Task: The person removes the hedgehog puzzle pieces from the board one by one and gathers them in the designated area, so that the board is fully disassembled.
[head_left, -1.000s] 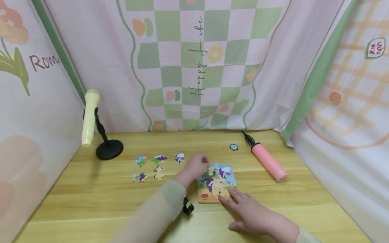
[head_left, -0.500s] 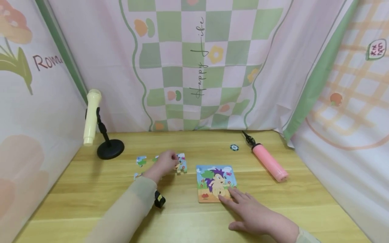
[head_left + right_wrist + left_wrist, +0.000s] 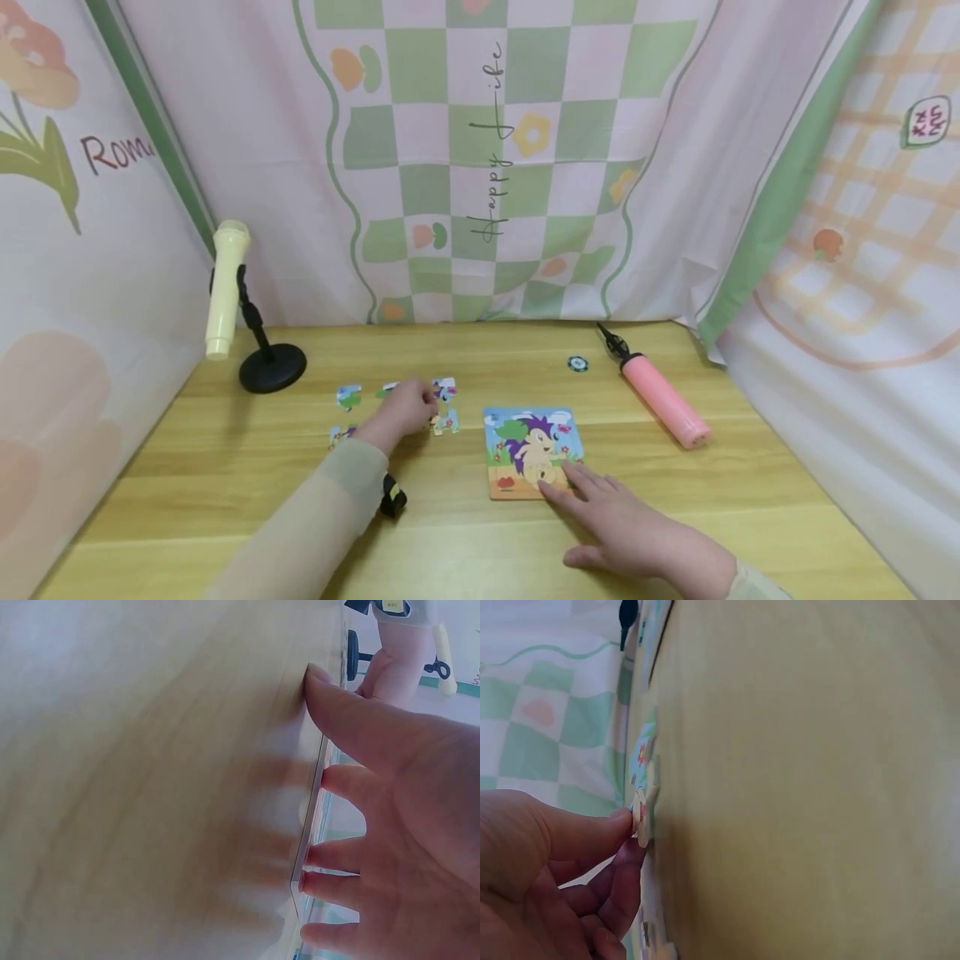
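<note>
Board [image 3: 528, 454] on the table [image 3: 465, 550], my right hand [image 3: 626, 529] at its near right corner. Pieces [image 3: 445, 388] left of it, one in my left hand [image 3: 407, 406]; mic stand [image 3: 272, 368] farther left and back. Chip [image 3: 577, 364] behind board, pump [image 3: 666, 400] to its right, curtain [image 3: 495, 167] behind table.

Soft shadows, wrist views perhaps hazy.

1. Square picture board [image 3: 534, 457], printed with a purple-spined hedgehog under blue sky, flat on the bench [image 3: 487, 546].
2. Cream puzzle piece [image 3: 640, 823] — pinched in the left fingers [image 3: 624, 889], just beside a blue flowered piece [image 3: 451, 419].
3. Blue-and-green piece [image 3: 348, 397] — flat, left of the board, near other loose pieces [image 3: 335, 437], some partly hidden.
</note>
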Available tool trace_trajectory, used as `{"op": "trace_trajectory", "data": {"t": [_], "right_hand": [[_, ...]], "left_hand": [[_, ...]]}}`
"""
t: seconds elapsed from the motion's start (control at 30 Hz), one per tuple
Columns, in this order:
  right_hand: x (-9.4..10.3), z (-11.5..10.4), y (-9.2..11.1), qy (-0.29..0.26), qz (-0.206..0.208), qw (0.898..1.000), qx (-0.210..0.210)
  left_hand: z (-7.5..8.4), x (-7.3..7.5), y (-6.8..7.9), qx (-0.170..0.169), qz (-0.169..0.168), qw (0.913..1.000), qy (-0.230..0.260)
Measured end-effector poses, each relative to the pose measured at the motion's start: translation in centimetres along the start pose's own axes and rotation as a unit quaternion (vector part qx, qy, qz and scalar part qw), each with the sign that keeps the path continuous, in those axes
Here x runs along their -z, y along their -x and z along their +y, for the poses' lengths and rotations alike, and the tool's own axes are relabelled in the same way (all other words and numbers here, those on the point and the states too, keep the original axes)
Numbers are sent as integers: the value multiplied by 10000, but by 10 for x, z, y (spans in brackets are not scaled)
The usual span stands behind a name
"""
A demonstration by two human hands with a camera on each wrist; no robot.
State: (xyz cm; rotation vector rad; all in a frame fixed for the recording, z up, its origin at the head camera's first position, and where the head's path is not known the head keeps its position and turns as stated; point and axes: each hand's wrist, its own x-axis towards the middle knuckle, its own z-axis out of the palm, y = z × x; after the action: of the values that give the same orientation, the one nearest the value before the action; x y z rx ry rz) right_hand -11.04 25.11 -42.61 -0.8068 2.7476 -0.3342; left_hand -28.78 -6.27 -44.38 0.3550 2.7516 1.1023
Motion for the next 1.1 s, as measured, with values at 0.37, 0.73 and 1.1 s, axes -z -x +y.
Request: {"op": "trace_trajectory", "data": {"t": [0.37,0.73,1.1], "right_hand": [[0,0,1,-35,28,10000,-6],[0,0,0,-11,98,9999,35],[1,1,0,-37,94,9999,14]], "left_hand": [[19,-5,6,-196,-56,9997,-132],[47,-39,25,-859,-884,9913,-453],[67,-52,45,-1071,-1308,9811,-940]]}}
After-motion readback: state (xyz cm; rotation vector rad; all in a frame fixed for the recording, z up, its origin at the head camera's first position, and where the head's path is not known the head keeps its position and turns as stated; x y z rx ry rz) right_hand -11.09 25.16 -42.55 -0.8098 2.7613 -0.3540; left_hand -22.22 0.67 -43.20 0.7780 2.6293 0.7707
